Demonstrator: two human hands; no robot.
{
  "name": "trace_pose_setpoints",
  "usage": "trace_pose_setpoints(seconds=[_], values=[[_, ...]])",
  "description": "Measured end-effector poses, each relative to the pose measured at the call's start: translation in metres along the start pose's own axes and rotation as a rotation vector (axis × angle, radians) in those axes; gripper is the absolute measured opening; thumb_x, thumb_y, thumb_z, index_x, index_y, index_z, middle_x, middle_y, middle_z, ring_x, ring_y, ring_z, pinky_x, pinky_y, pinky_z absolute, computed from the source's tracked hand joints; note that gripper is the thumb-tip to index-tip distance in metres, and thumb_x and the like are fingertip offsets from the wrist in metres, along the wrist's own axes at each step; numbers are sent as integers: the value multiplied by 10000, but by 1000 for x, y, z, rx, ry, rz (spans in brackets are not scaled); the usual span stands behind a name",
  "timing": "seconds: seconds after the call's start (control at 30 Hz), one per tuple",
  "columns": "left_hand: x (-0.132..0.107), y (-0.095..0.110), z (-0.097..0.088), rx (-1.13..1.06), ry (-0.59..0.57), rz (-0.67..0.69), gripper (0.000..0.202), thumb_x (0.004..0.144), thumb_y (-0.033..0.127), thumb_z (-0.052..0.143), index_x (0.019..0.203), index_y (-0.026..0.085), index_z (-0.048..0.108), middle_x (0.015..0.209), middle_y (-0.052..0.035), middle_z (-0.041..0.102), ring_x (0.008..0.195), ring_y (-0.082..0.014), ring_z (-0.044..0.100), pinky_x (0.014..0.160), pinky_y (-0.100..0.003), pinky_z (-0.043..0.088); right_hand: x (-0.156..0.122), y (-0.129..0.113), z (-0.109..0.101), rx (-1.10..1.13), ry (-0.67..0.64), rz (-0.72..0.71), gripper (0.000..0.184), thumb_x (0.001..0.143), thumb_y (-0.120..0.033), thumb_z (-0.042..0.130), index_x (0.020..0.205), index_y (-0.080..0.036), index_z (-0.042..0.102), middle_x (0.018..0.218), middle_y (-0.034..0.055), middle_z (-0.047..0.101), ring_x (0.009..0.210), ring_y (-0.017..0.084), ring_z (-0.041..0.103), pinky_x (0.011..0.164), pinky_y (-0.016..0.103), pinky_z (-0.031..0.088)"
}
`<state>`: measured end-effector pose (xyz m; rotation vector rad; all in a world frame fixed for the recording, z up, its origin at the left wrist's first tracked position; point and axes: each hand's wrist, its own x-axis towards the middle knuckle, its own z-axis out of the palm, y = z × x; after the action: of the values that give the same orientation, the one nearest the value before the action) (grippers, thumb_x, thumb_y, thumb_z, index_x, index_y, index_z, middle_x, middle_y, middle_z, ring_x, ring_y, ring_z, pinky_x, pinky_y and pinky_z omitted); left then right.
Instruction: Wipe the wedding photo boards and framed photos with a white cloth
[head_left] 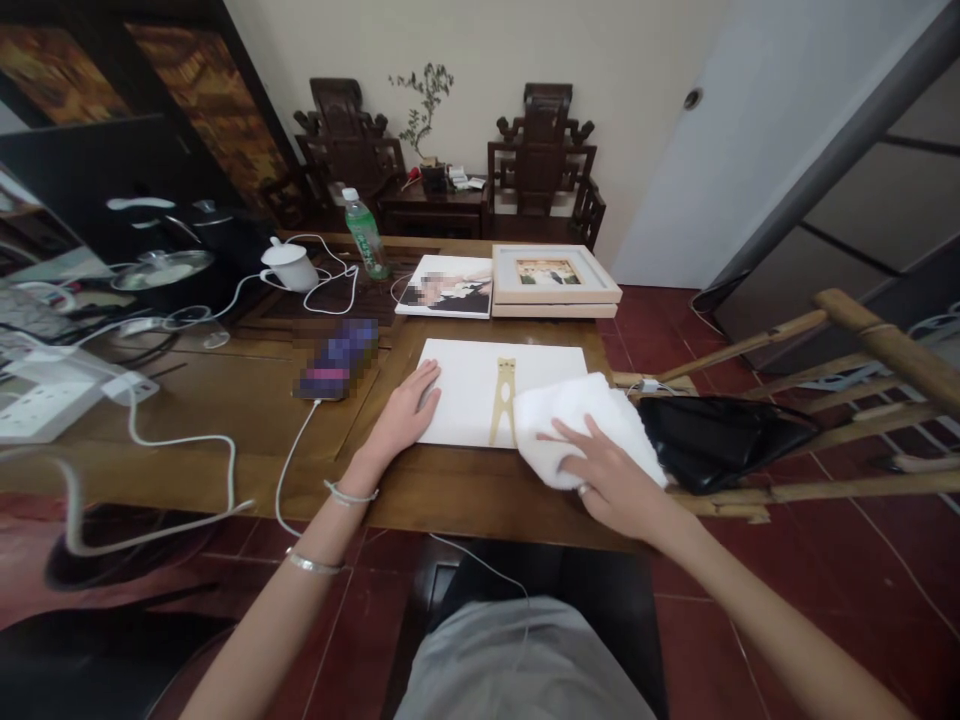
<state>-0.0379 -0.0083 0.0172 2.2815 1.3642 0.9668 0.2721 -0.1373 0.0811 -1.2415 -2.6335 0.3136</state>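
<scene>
A white picture panel [465, 395] lies back side up on the wooden table, with a gold easel leg [504, 385] running down its middle. Flat against its left edge rests my left hand [409, 405], fingers stretched out and holding nothing. My right hand [600, 465] grips a fluffy white cloth [570, 410], which covers the panel's lower right corner and hangs past the table edge. The fingers press into the cloth from above; part of them is hidden in its folds.
Behind the panel lie a photo panel [450, 285] and stacked wooden frames [555, 290]. A green bottle [366, 235], white lidded cup [291, 268], phone [337, 360] with a cable and power strip [45, 395] are leftward. A black bag [720, 440] sits on a bamboo chair [795, 335] rightward.
</scene>
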Motion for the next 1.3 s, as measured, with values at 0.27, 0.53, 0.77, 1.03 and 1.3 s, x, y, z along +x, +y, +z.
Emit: trace_pose_setpoints(seconds=[0.27, 0.53, 0.77, 1.03, 1.3], values=[[1, 1, -2, -4, -1, -5, 468, 926, 356, 428, 1270, 78, 580, 1403, -170, 515, 1347, -266, 437, 1151, -441, 320, 87, 81, -4, -138, 82, 122, 445, 720, -31, 403, 1090, -133, 626, 1387, 188, 527, 1347, 309, 414, 1120, 600, 223], [1, 2, -1, -1, 11, 8, 460, 927, 355, 422, 1263, 85, 585, 1394, -168, 524, 1340, -263, 447, 1143, -450, 331, 106, 92, -7, -200, 84, 141, 464, 737, -13, 375, 1123, -118, 609, 1356, 197, 550, 1348, 317, 409, 1086, 594, 269], [1, 1, 0, -8, 12, 9, 454, 930, 352, 421, 1269, 96, 581, 1406, -158, 515, 1350, -255, 435, 1150, -444, 322, 37, 26, 5, -132, 13, 24, 427, 669, 27, 422, 982, -149, 653, 1457, 148, 461, 1420, 336, 265, 1108, 679, 182], [1, 2, 0, -3, 5, 1, 458, 930, 352, 421, 1271, 91, 579, 1405, -157, 517, 1353, -260, 430, 1155, -444, 313, -13, -15, -8, -10, -121, -19, 445, 619, 41, 418, 941, -167, 643, 1465, 118, 456, 1425, 308, 256, 1120, 661, 209], [1, 3, -2, 1, 4, -5, 454, 924, 359, 423, 1268, 109, 583, 1403, -149, 521, 1346, -256, 441, 1148, -451, 324, 44, 49, -10, -54, -4, 54, 433, 683, -6, 410, 1015, -162, 642, 1400, 150, 525, 1388, 287, 347, 1149, 600, 199]])
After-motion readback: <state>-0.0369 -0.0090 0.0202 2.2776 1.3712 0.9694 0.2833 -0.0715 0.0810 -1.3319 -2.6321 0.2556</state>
